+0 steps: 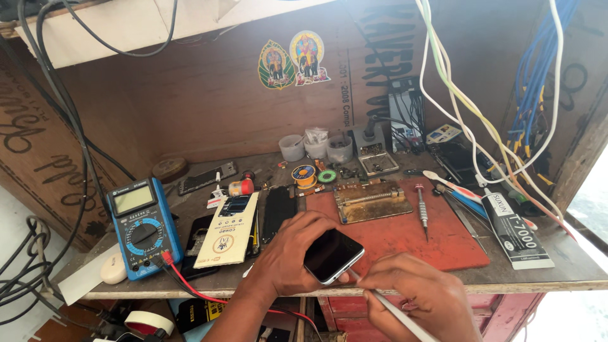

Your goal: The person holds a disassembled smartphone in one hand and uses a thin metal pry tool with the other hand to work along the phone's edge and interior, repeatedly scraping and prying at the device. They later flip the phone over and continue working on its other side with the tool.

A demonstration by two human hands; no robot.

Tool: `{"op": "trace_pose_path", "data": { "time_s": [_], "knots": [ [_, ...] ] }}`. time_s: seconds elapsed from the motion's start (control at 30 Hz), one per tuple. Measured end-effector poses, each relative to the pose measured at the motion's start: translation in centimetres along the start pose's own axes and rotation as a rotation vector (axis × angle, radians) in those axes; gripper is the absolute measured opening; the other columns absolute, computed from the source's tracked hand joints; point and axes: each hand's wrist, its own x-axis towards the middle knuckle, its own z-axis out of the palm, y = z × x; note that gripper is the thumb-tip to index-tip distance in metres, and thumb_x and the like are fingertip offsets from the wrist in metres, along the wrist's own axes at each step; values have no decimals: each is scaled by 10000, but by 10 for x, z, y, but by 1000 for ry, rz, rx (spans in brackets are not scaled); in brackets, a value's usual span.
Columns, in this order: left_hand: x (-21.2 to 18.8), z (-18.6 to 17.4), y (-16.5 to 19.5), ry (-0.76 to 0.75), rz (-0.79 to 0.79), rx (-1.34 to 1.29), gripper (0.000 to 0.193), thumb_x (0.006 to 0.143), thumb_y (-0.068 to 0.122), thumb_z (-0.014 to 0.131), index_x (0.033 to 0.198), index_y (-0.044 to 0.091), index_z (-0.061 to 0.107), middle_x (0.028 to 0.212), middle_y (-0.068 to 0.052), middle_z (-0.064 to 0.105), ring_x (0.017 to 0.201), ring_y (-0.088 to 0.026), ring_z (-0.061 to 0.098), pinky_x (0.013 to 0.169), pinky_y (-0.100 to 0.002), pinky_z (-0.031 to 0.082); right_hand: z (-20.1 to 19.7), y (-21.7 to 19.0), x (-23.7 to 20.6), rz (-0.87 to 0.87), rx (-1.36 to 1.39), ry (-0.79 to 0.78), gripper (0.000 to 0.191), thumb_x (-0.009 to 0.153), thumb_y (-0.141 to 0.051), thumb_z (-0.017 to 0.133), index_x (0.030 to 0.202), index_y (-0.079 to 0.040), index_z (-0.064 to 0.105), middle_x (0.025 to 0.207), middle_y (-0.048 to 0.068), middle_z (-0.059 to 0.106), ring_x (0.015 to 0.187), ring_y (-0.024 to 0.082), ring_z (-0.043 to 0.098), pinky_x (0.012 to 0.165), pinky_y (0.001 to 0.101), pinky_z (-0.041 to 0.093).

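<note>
Head view, workbench [570, 269]. I see the left hand [292, 256] closed around a phone [334, 254], fingers curled over its left side and top, thumb under its lower edge; the dark screen faces up and the phone sits tilted just above the bench's front edge, over the near corner of the red mat [443, 237]. The right hand [421, 294] is closed in a pinch on a thin white tool [386, 304], whose tip touches the phone's lower right edge. On the mat lie a metal clamp jig [370, 201] and, just right of it, a screwdriver [422, 212]. A black glue tube [514, 231] lies off the mat to the right. To the left, well apart from both hands, a blue multimeter [142, 227] lies flat, its red lead [190, 288] running off the bench edge. Three small cups [315, 147] stand at the back wall. White and blue wires [494, 95] hang at the right.
</note>
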Motion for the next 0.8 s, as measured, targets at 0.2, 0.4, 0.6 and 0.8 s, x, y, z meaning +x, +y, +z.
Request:
{"op": "trace_pose_path", "data": {
  "time_s": [0.2,0.4,0.6,0.8],
  "knots": [
    [0,1,0,25,34,3,725,626,509,912,1172,105,661,1200,-67,647,1176,-286,606,990,-413,446,1,-1,-2,-35,-22,30,190,652,-87,848,835,-103,798,856,30,773,804,144,738,652,255,597],
    [1,0,1,-4,-18,8,714,631,516,897,1169,109,662,1194,-58,645,1171,-282,596,994,-415,442,-8,3,1,254,-72,-5,204,620,-76,830,822,-102,831,843,22,812,772,149,757,637,269,629],
    [1,1,0,-3,-15,7,685,633,484,897,1159,112,666,1178,-59,641,1171,-283,598,987,-414,446,-1,5,-3,-10,-130,63,194,632,-94,823,823,-115,789,845,18,770,822,155,782,717,263,599],
    [0,1,0,11,8,-1,696,632,502,909,1147,103,662,1178,-58,645,1156,-288,606,971,-415,452,-11,21,-10,133,74,-124,191,713,-97,846,903,-120,838,898,-21,815,843,85,746,729,243,601]
  ]
}}
